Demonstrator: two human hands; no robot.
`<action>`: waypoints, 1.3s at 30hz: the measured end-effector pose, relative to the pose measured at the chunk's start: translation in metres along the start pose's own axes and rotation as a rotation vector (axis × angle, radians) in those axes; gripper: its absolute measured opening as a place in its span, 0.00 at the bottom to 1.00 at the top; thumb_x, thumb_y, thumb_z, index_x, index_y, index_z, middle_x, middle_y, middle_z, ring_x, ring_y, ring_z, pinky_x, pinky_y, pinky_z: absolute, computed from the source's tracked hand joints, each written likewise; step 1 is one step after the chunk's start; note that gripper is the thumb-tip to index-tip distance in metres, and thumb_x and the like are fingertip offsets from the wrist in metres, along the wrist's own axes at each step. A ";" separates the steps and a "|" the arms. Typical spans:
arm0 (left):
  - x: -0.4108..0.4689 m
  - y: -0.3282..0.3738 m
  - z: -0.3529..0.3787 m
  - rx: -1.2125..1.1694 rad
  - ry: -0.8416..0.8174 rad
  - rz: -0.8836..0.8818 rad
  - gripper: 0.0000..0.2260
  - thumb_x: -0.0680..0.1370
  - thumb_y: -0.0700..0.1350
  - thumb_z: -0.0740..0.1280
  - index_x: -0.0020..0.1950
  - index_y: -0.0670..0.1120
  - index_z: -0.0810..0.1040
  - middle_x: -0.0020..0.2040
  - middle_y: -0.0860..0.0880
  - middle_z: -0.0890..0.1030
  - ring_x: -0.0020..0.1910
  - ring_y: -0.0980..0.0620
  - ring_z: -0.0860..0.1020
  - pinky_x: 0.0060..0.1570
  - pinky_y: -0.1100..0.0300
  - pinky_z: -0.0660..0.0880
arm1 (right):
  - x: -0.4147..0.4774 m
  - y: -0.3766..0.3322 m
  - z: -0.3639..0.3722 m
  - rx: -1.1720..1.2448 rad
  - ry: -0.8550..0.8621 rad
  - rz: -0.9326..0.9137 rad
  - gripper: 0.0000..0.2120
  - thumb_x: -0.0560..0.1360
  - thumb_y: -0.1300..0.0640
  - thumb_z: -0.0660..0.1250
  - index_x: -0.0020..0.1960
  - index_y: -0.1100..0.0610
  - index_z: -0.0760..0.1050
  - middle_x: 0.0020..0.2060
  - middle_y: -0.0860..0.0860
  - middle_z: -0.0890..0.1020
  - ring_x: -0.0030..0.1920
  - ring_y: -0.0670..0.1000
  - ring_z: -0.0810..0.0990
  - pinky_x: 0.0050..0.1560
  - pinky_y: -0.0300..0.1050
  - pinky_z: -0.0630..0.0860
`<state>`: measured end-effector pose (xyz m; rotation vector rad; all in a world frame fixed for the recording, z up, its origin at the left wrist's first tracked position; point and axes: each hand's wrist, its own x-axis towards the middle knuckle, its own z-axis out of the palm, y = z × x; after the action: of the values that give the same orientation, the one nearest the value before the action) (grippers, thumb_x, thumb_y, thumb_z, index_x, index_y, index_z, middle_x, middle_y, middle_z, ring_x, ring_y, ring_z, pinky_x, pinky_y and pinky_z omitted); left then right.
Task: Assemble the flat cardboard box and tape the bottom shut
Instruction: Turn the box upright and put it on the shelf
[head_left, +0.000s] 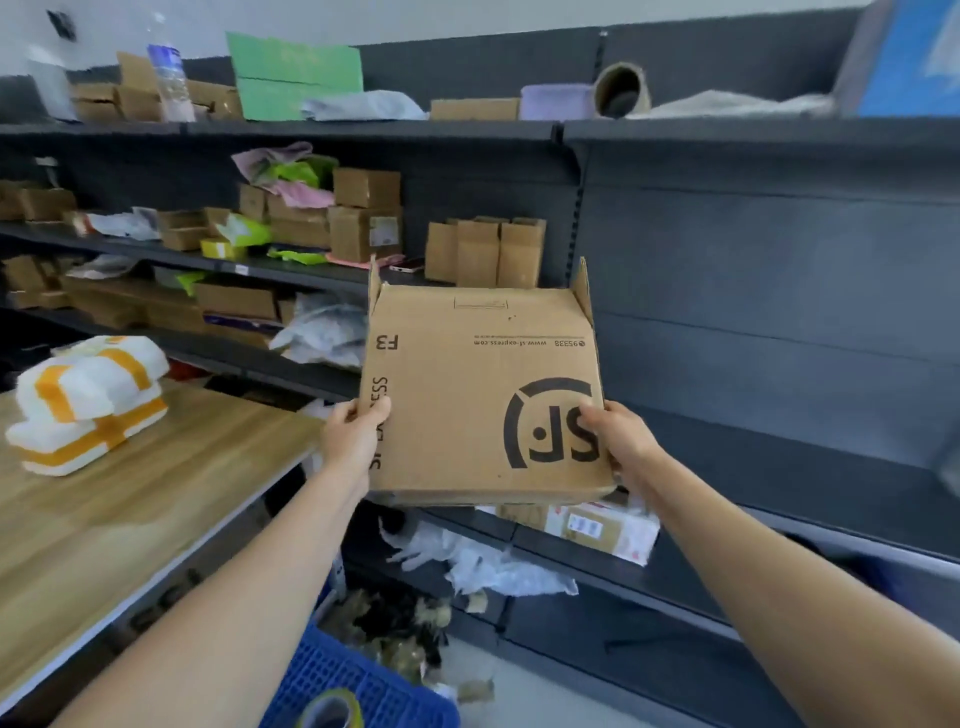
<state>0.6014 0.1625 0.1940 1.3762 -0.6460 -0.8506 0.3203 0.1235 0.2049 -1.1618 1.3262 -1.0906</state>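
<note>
Left arm: bare, I reach it forward and up from the lower left.
Left hand (353, 436): clamped on an edge, thumb on the near face (my fingers wrap behind, out of sight).
Right arm: bare, stretched forward from the lower right.
Right hand (621, 436): gripping likewise, thumb pressed flat in front.

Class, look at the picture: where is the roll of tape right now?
The tape roll sits at the bottom edge of the head view, left of centre, in the blue plastic crate on the floor beside the wooden table, below the left forearm.
</note>
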 end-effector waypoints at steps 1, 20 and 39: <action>-0.002 -0.002 0.016 0.012 -0.051 0.000 0.16 0.77 0.48 0.67 0.63 0.44 0.73 0.55 0.46 0.78 0.50 0.46 0.76 0.45 0.54 0.73 | -0.003 0.003 -0.017 0.006 0.043 0.003 0.14 0.78 0.52 0.64 0.62 0.56 0.71 0.48 0.53 0.83 0.46 0.54 0.83 0.40 0.49 0.80; -0.060 -0.044 0.338 0.146 -0.632 0.008 0.17 0.78 0.37 0.66 0.66 0.43 0.70 0.63 0.45 0.78 0.55 0.47 0.76 0.52 0.52 0.73 | 0.014 0.029 -0.327 0.001 0.477 0.000 0.20 0.74 0.58 0.69 0.64 0.56 0.70 0.52 0.54 0.83 0.51 0.56 0.83 0.56 0.59 0.79; -0.015 -0.129 0.494 0.315 -0.787 0.087 0.28 0.76 0.30 0.65 0.74 0.46 0.66 0.65 0.45 0.77 0.57 0.55 0.69 0.65 0.53 0.68 | 0.141 0.115 -0.429 -0.115 0.578 0.055 0.30 0.75 0.72 0.62 0.72 0.54 0.59 0.54 0.53 0.78 0.49 0.48 0.77 0.37 0.37 0.74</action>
<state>0.1716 -0.1039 0.1210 1.2494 -1.4832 -1.2645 -0.1176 0.0013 0.1039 -0.9117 1.8713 -1.3842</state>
